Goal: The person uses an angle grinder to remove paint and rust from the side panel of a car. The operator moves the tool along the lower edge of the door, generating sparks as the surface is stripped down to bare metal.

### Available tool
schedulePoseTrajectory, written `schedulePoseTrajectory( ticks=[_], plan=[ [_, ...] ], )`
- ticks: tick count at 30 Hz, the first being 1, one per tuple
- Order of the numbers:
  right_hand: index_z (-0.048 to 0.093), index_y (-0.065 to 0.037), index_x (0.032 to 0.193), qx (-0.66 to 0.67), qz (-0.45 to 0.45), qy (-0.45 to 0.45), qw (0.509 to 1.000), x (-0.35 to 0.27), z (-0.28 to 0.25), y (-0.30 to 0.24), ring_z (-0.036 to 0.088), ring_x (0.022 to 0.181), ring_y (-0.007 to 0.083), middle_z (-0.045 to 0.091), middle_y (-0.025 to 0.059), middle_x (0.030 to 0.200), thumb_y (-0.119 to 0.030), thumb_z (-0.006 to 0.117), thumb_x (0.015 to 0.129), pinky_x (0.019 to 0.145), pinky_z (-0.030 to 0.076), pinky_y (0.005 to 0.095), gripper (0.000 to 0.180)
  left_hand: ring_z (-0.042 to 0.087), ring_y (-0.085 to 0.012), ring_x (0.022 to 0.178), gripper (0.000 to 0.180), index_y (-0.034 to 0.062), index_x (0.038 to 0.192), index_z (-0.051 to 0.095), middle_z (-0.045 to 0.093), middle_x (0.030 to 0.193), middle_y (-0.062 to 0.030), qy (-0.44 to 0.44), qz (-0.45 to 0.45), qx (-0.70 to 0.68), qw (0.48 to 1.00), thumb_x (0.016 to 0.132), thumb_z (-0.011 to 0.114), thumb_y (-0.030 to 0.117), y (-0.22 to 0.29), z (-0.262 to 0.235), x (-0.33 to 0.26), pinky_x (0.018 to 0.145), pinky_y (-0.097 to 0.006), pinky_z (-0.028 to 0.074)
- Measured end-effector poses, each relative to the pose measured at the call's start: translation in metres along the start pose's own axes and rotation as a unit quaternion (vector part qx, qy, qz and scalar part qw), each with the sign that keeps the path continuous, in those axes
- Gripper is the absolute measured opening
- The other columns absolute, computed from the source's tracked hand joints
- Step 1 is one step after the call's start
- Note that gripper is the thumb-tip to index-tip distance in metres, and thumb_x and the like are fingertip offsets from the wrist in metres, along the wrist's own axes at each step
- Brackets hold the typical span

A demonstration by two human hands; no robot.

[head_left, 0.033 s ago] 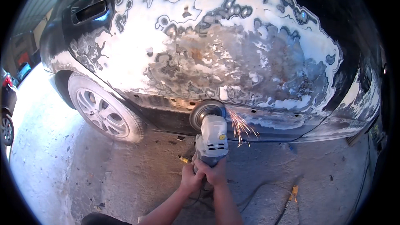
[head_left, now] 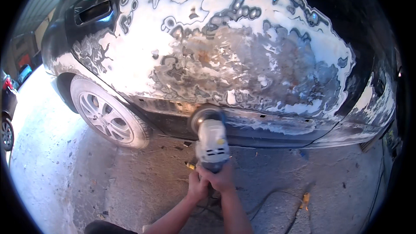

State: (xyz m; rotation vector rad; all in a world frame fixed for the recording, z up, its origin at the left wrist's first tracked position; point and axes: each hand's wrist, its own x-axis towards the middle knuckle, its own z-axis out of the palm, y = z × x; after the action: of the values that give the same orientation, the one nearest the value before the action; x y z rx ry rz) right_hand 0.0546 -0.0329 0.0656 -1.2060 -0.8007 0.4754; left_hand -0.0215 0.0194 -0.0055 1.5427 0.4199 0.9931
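Head view: left hand (head_left: 197, 187) and right hand (head_left: 222, 177) grip the grinder (head_left: 212, 143), its disc (head_left: 197, 121) by the door's (head_left: 268, 76) lower edge. Most of the door looks sanded; the dark sill (head_left: 175, 125) seems largely left to do.

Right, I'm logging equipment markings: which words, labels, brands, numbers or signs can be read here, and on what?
None can be read.
Yellow spot on the angle grinder: too blurred to tell whether it bears lettering.
Car door: no lettering visible.
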Motion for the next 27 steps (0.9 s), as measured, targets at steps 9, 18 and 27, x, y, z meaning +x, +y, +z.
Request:
schedulePoseTrajectory(
  ticks=[9,18,27],
  plan=[
    [0.064,-0.001,0.088,0.073,-0.003,0.049,0.996,-0.007,-0.009,0.004,0.061,0.072,0.0108,0.066,0.0045,0.082,-0.01,0.074,0.068,0.066,0.049,0.0275,0.024,0.06,-0.0156,0.075,0.056,-0.006,0.089,0.058,0.063,0.075,-0.0128,-0.075,-0.021,0.017,0.997,0.079,0.056,0.049,0.006,0.0,0.004,0.064,-0.034,0.048],
    [0.059,-0.002,0.094,0.195,-0.012,0.078,0.978,-0.012,-0.025,0.007,0.059,0.07,0.0113,0.062,0.0031,0.081,-0.002,0.07,0.068,0.063,0.049,0.028,0.028,0.063,-0.0176,0.084,0.064,-0.0079,0.096,0.058,0.065,0.081,-0.0196,-0.116,-0.077,0.087,0.987,0.075,0.061,0.052,0.015,0.014,0.008,0.07,-0.035,0.048],
    [0.058,-0.001,0.096,0.198,-0.026,0.058,0.978,-0.012,-0.034,0.006,0.058,0.072,0.0107,0.061,0.0035,0.082,0.002,0.067,0.069,0.064,0.048,0.0275,0.029,0.062,-0.0192,0.089,0.065,-0.0094,0.098,0.058,0.066,0.086,-0.0183,-0.097,-0.064,0.05,0.992,0.074,0.063,0.051,0.017,0.025,0.006,0.074,-0.034,0.049]
  ],
)
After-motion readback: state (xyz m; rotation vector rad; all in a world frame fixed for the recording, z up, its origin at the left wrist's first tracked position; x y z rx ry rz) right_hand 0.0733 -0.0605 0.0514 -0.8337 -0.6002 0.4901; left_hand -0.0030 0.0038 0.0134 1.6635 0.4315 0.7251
